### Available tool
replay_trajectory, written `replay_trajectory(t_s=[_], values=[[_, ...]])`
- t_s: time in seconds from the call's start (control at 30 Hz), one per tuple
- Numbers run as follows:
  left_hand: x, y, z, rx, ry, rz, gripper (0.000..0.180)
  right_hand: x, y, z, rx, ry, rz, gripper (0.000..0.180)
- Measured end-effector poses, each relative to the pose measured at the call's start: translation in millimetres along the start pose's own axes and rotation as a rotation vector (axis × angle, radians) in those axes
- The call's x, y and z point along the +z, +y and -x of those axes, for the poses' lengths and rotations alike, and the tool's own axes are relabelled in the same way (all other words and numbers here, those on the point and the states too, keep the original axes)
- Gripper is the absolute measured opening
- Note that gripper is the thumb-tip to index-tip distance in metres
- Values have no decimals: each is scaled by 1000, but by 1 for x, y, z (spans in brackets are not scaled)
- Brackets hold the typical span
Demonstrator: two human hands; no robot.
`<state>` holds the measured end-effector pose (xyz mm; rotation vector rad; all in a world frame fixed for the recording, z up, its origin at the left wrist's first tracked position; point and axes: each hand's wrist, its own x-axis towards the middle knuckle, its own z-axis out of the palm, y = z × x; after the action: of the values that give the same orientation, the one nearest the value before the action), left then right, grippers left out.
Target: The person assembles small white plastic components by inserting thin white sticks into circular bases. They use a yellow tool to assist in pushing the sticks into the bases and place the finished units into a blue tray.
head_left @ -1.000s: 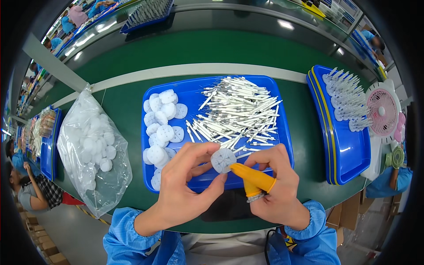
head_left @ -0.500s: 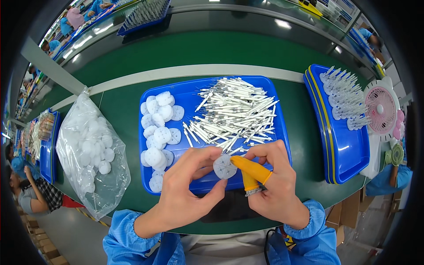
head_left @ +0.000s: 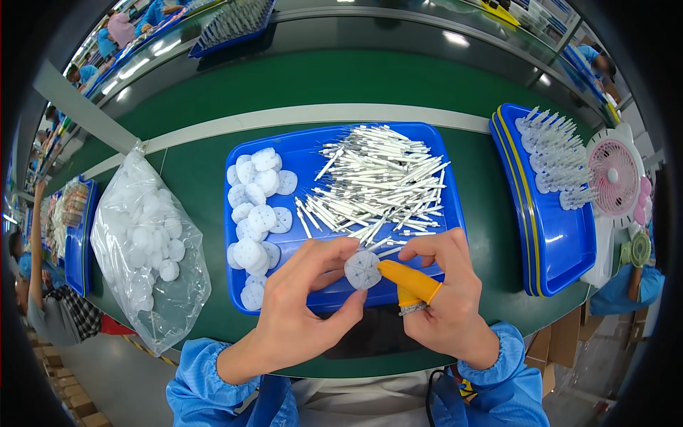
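Observation:
My left hand [head_left: 302, 299] pinches a round white plastic disc [head_left: 362, 270] between thumb and fingers, its slotted face turned up, over the near edge of a blue tray [head_left: 231, 285]. Yellow covers sheathe two fingers of my right hand [head_left: 437, 299]. One covered fingertip touches the disc's right rim, while the bare fingers above curl apart from it. Whether a stick sits between those fingers is unclear. In the tray, a heap of thin white sticks with grey tips [head_left: 384, 181] lies behind my hands. Several similar discs [head_left: 260, 217] are piled along its left side.
A clear plastic bag of white discs [head_left: 146, 242] lies to the left. At right, stacked blue trays [head_left: 562, 249] carry discs with upright sticks [head_left: 555, 156], beside a pink and white fan [head_left: 613, 174]. A pale rail [head_left: 299, 114] crosses behind the tray. Other people work farther off.
My right hand has shifted slightly right, and its bare fingertips have drawn away from the disc. The disc stays in my left hand, turned a little. At far left, a person has raised an arm.

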<state>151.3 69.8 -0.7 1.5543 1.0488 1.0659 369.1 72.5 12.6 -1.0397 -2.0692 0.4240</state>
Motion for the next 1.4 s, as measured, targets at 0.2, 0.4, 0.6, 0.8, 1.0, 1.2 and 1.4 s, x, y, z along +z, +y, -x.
replay_trajectory(t_s=[0.2,0.4,0.6,0.8,1.0,1.2,1.4], values=[[-2,4,0,-28,-63,-21,59,4,-1,0,-4,12,-74,46],[-1,5,1,13,-97,-82,59,5,-3,-4,-11,-62,-48,51],[-1,6,-1,6,-97,-101,59,6,-2,-4,-14,-45,-69,49],[-1,5,-1,1,-90,-101,58,6,-1,-4,53,-55,-29,45],[1,7,-1,25,-66,-141,57,8,-2,-6,-20,-79,-59,46],[1,3,-1,29,-49,-90,57,3,-2,-3,-14,-48,-71,53],[0,2,-1,-7,-31,-45,57,4,-4,0,10,-48,-98,52]])
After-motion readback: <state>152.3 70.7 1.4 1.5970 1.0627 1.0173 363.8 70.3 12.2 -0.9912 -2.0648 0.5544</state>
